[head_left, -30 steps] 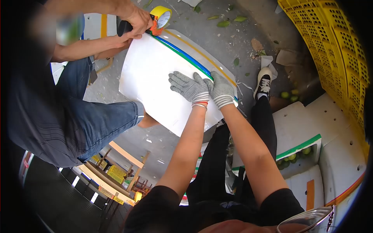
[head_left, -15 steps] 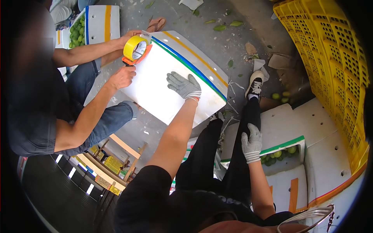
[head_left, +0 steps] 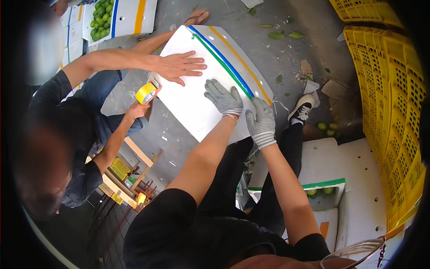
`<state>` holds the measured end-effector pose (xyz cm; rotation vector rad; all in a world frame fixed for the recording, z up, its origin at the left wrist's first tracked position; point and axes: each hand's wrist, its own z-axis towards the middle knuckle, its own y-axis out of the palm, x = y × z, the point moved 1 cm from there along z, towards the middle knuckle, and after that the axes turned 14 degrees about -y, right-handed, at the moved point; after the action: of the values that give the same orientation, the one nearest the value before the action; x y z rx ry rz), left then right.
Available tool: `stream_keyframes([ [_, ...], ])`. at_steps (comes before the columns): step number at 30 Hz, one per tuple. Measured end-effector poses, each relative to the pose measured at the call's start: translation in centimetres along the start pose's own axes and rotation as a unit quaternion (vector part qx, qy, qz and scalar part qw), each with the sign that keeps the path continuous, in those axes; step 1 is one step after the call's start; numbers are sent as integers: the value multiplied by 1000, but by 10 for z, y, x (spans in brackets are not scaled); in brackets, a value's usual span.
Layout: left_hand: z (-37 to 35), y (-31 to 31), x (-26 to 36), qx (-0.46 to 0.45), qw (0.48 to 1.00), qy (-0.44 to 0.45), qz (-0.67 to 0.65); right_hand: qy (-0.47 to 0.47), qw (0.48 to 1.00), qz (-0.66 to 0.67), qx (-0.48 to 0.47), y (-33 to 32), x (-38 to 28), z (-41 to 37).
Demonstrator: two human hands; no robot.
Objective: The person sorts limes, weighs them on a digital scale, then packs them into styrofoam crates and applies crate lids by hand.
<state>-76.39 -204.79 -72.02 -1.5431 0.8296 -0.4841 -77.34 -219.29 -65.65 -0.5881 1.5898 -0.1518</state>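
Observation:
A white foam box (head_left: 197, 107) with a white lid stands before me, with green, blue and yellow bands along its far right side. My left hand (head_left: 224, 98), in a grey striped glove, lies flat on the lid with fingers spread. At the box's right corner, my gloved right hand (head_left: 262, 123) rests with fingers stretched out by the end of the green band (head_left: 217, 59). A co-worker's bare hand (head_left: 181, 67) presses flat on the lid's far part. The co-worker's other hand (head_left: 138, 109) holds a tape dispenser with a yellow roll (head_left: 145, 93) at the box's left side.
Yellow plastic crates (head_left: 385, 116) stand on the right. Beside my leg, a green-edged foam box (head_left: 322, 184) holds green fruit. Another foam box of green fruit (head_left: 102, 20) is at the upper left. Leaves and scraps (head_left: 276, 35) litter the floor.
My right hand has moved from my leg up to the box's corner. The co-worker's tape dispenser has gone from the far edge down to the left side, and their other hand now lies on the lid.

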Motion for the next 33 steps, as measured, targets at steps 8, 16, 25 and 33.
stream_keyframes([
  [8,6,16,-8,-32,999,1,-40,151,973,-70,-161,115,-5,156],
  [16,31,-3,-175,36,839,-491,-234,157,972,-81,-152,119,-9,158],
  [25,77,33,-262,-87,844,-442,-291,170,968,-123,-139,125,-11,156],
  [33,65,33,-243,-18,818,-495,-292,139,974,-139,-113,126,-15,156],
])
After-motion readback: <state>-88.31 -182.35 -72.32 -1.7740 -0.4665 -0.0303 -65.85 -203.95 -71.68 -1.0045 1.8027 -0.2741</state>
